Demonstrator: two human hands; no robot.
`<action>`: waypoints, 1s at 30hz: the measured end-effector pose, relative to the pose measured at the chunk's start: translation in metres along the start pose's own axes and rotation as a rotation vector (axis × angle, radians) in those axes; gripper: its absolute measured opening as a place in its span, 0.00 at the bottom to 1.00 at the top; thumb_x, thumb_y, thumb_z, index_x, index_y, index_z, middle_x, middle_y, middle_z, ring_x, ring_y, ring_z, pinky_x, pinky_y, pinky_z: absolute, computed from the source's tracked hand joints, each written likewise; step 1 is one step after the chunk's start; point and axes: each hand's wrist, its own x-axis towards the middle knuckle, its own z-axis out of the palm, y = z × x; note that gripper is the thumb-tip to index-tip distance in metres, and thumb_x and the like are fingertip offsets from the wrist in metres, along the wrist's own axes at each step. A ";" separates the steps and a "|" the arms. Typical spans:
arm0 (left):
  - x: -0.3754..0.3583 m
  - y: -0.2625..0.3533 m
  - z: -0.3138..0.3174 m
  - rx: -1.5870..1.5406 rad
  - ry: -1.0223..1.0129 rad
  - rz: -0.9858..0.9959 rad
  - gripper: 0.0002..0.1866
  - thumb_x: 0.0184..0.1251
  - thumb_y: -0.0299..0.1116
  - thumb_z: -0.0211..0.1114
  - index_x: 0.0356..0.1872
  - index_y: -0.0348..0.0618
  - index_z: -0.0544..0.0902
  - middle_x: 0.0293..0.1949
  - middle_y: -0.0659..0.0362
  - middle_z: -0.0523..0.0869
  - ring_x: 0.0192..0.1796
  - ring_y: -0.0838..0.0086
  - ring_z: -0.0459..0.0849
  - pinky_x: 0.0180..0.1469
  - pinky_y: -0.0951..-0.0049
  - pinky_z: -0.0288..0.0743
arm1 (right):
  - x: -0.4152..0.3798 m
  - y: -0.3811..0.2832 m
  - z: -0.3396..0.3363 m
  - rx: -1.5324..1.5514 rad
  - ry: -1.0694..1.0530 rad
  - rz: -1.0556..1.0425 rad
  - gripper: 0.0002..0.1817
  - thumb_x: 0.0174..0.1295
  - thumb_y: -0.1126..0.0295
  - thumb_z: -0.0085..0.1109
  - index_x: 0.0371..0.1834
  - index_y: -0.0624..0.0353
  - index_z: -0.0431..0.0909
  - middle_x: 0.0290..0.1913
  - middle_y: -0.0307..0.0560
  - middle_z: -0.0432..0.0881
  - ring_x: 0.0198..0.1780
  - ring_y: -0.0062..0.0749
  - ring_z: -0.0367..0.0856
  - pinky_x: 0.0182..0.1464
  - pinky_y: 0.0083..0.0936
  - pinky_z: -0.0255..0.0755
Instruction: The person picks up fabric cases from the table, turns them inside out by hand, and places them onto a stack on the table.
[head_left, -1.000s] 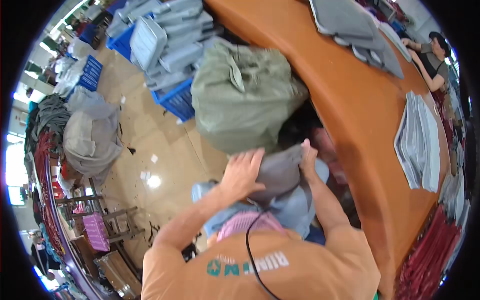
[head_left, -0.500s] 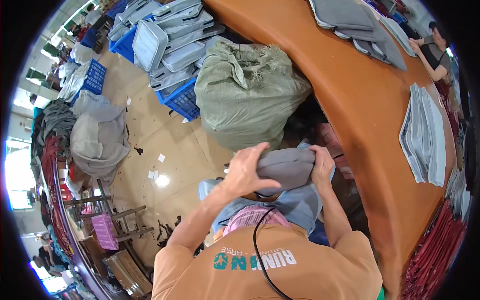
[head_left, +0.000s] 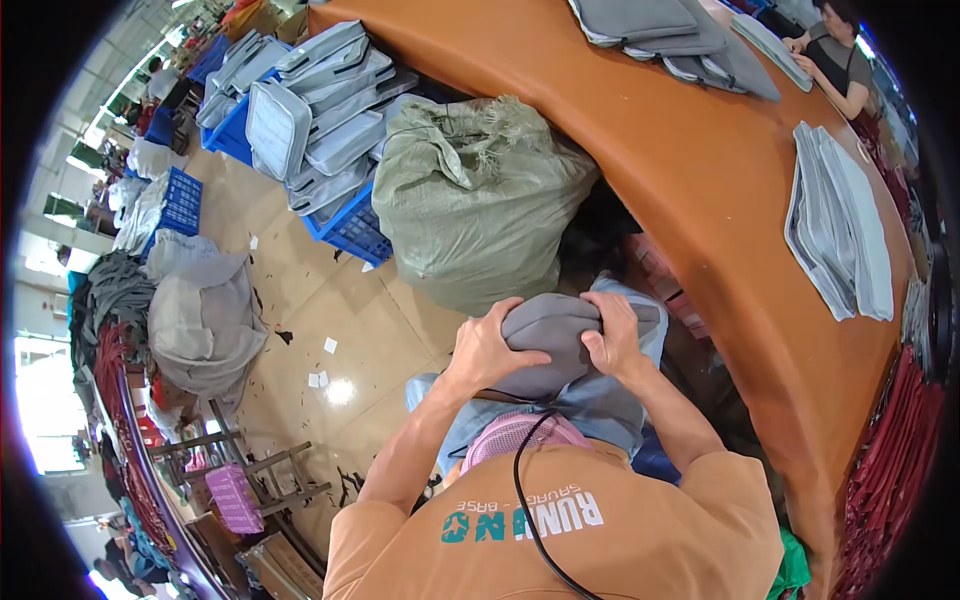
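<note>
A soft grey fabric case (head_left: 548, 345) rests over my lap, its body bulging and curved. My left hand (head_left: 490, 348) grips its left side, thumb lying across the near face. On the opposite side my right hand (head_left: 614, 335) clasps it, with the thumb pressed on the top and the fingers round the far edge. The underside of the case and some fingertips are hidden.
A large green woven sack (head_left: 480, 220) stands in front of my knees. Beyond it are blue crates (head_left: 350, 228) piled with grey cases (head_left: 335, 95). The orange-covered table (head_left: 690, 190) curves along my right, bearing stacked grey pieces (head_left: 840, 230). A co-worker (head_left: 842, 65) sits across it.
My right hand has moved its thumb onto the top of the case. The case now looks rounder and turned between both hands. My view has shifted slightly.
</note>
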 end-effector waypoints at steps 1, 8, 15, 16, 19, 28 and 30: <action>0.000 0.000 -0.001 -0.023 0.020 0.011 0.33 0.39 0.47 0.81 0.46 0.38 0.83 0.34 0.52 0.88 0.33 0.59 0.86 0.39 0.66 0.79 | 0.002 -0.001 -0.002 0.008 -0.017 -0.017 0.31 0.66 0.43 0.46 0.44 0.66 0.76 0.42 0.52 0.80 0.40 0.45 0.74 0.50 0.33 0.65; -0.002 0.023 -0.044 0.003 0.052 -0.127 0.23 0.50 0.41 0.78 0.40 0.33 0.84 0.28 0.54 0.87 0.26 0.69 0.82 0.33 0.71 0.77 | 0.027 0.011 -0.024 -0.092 -0.025 -0.052 0.36 0.58 0.45 0.61 0.56 0.67 0.71 0.49 0.54 0.78 0.45 0.45 0.75 0.55 0.36 0.68; -0.008 0.007 -0.199 -0.620 0.477 -0.094 0.19 0.48 0.24 0.74 0.45 0.32 0.83 0.36 0.56 0.88 0.36 0.71 0.85 0.40 0.76 0.78 | 0.073 -0.025 -0.052 0.573 0.078 0.339 0.50 0.45 0.58 0.78 0.68 0.69 0.60 0.64 0.55 0.71 0.55 0.38 0.75 0.60 0.32 0.69; -0.003 0.016 -0.200 -0.809 0.485 0.015 0.21 0.53 0.30 0.73 0.49 0.32 0.81 0.41 0.56 0.87 0.39 0.70 0.84 0.44 0.76 0.76 | 0.088 -0.036 -0.054 0.653 0.012 0.306 0.46 0.47 0.60 0.78 0.66 0.69 0.63 0.61 0.54 0.74 0.52 0.34 0.76 0.57 0.30 0.72; 0.015 0.021 -0.217 -0.726 0.528 -0.068 0.22 0.57 0.31 0.71 0.52 0.33 0.78 0.45 0.55 0.85 0.41 0.70 0.84 0.46 0.76 0.76 | 0.119 -0.063 -0.072 0.709 -0.211 0.603 0.33 0.52 0.65 0.74 0.58 0.70 0.71 0.50 0.50 0.81 0.46 0.31 0.77 0.51 0.28 0.74; 0.045 0.001 -0.158 -0.445 0.388 0.031 0.24 0.67 0.27 0.62 0.63 0.35 0.69 0.53 0.50 0.80 0.45 0.69 0.82 0.45 0.75 0.78 | 0.253 0.000 -0.181 0.390 0.560 0.395 0.23 0.61 0.58 0.64 0.45 0.73 0.78 0.37 0.51 0.83 0.36 0.30 0.80 0.38 0.22 0.75; 0.035 -0.007 -0.142 -0.471 0.342 -0.047 0.23 0.67 0.27 0.62 0.62 0.35 0.70 0.51 0.51 0.81 0.43 0.70 0.82 0.43 0.77 0.78 | 0.262 0.031 -0.254 -0.126 0.454 0.423 0.34 0.60 0.49 0.59 0.52 0.76 0.74 0.45 0.62 0.83 0.42 0.45 0.84 0.43 0.33 0.78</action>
